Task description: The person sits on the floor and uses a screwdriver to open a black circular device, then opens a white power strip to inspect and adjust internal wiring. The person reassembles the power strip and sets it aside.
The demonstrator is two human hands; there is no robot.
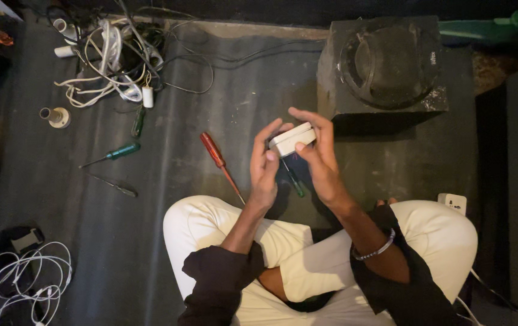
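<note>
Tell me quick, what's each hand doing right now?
Left hand: closed on the small white box.
Right hand: closed on the same white box, fingers over its top.

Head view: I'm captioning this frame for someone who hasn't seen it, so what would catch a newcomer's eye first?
Both hands, left hand and right hand, hold a small white box at centre, above the crossed legs. A red screwdriver lies on the dark floor to their left. A black speaker box sits top right, a tangle of white cables top left.
</note>
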